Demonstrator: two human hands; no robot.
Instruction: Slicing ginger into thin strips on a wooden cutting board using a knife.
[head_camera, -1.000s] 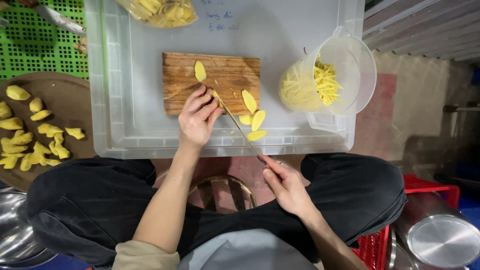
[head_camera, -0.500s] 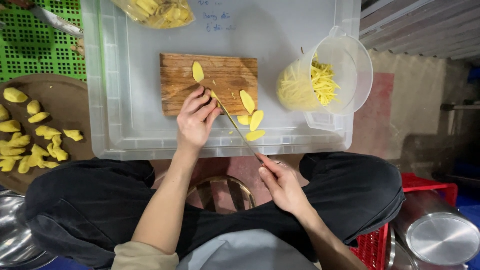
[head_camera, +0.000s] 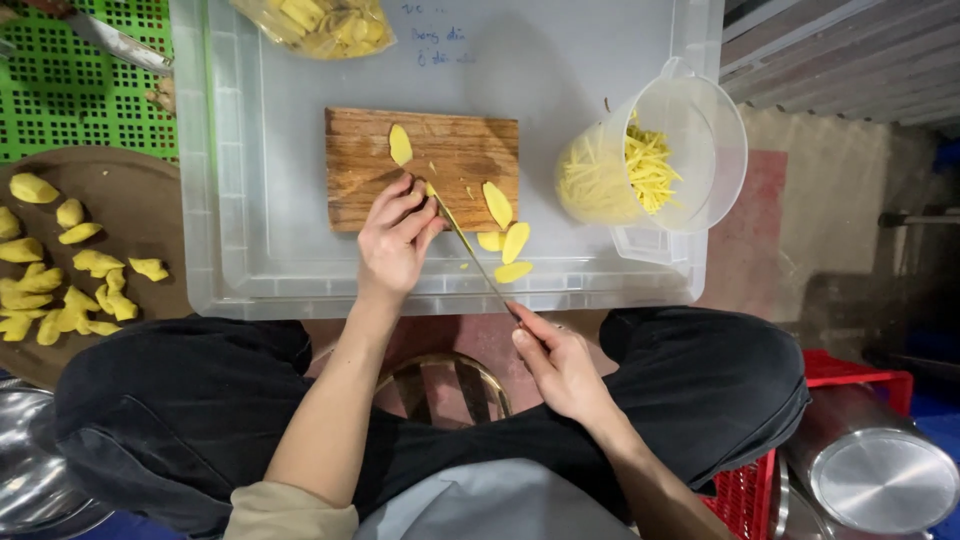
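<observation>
- At nine o'clock, a round dark brown tray carries a heap of peeled yellow root chunks, all whole; judging by the pile, much cutting is left.
- At the centre, a rectangular wooden cutting board lies on an upturned translucent plastic tub.
- The left hand rests on the board's six o'clock edge, fingers curled down and pressed on a small yellow piece that they mostly hide.
- The long thin-bladed knife runs diagonally from the left fingertips toward five o'clock, where the right hand has its fingers wrapped shut about the handle.
- Flat yellow slices lie at the board's four o'clock corner and spill onto the tub; one more lies near the board's twelve o'clock edge. These look sliced but not yet cut into strips.
- At three o'clock, a clear plastic pitcher tipped on its side holds fine yellow shreds, seemingly finished work, filling it roughly halfway.
</observation>
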